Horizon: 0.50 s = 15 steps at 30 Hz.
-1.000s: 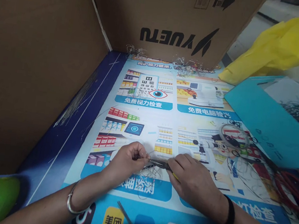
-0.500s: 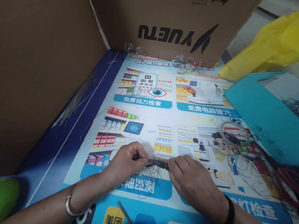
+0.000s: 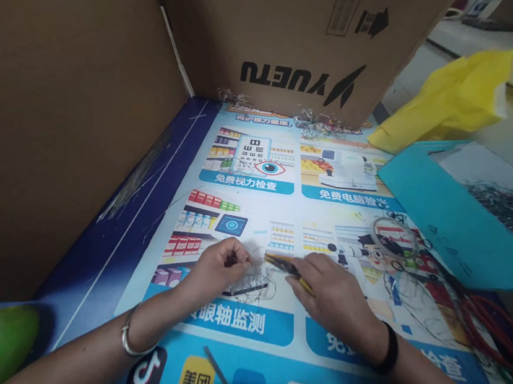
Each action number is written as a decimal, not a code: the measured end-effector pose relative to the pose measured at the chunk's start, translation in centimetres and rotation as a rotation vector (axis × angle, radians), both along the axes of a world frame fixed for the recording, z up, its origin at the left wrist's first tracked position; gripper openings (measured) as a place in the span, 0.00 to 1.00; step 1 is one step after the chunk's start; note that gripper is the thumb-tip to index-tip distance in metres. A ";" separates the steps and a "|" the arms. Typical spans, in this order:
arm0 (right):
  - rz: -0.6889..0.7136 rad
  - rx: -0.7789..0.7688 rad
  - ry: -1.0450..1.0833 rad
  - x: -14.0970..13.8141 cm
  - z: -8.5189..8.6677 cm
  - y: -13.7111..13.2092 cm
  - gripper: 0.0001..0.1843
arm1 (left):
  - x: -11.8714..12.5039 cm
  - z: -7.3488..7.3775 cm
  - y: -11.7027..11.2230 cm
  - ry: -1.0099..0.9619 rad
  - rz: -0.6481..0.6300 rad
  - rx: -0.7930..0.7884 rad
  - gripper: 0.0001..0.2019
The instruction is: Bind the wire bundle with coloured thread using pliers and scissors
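Note:
My right hand (image 3: 333, 292) is closed round pliers (image 3: 283, 262) with yellow and black handles. Their jaws point left, just short of my left fingertips. My left hand (image 3: 224, 264) is closed in a pinch on a thin wire (image 3: 249, 258), only the end of which shows. Below the jaws, between both hands, lies a tangle of thin wire (image 3: 257, 282) on the printed sheet. A dark flat strip (image 3: 249, 289) is partly hidden among these wires.
Straight wires (image 3: 133, 186) lie at the left and wire clumps (image 3: 316, 124) by the upright cardboard (image 3: 281, 27). At right are a teal box (image 3: 457, 235) with wire bits, red-handled scissors (image 3: 492, 327), a clear ring (image 3: 394, 234) and a yellow bag (image 3: 445, 103). A green roll (image 3: 9, 336) stands front left.
The pliers have drawn back from my left fingertips, and their yellow handles now show. My left hand keeps its pinch. The whole view has tilted up slightly.

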State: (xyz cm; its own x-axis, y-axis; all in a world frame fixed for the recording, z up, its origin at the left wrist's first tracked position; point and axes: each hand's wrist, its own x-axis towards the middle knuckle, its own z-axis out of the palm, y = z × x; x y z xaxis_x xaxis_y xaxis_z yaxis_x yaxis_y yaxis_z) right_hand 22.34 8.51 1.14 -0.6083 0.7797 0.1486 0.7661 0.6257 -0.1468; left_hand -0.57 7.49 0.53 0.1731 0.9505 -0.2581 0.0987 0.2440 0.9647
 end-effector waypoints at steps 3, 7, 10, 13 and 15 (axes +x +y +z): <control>-0.105 -0.001 -0.087 0.2 0.2 1.9 0.13 | -0.7 -0.2 0.8 0.007 0.038 0.029 0.06; -0.140 0.052 -0.154 -0.2 0.2 4.2 0.14 | -1.1 -0.1 1.8 0.041 0.032 0.060 0.05; -0.122 0.117 -0.092 -0.7 0.6 4.6 0.15 | -0.8 0.0 2.5 0.070 0.024 0.067 0.04; -0.077 0.093 0.044 -1.7 1.3 3.8 0.14 | -0.4 -0.2 3.3 0.066 0.034 0.087 0.04; -0.015 0.036 0.154 -2.7 1.5 2.9 0.14 | -0.2 -0.5 3.6 0.066 0.044 0.097 0.04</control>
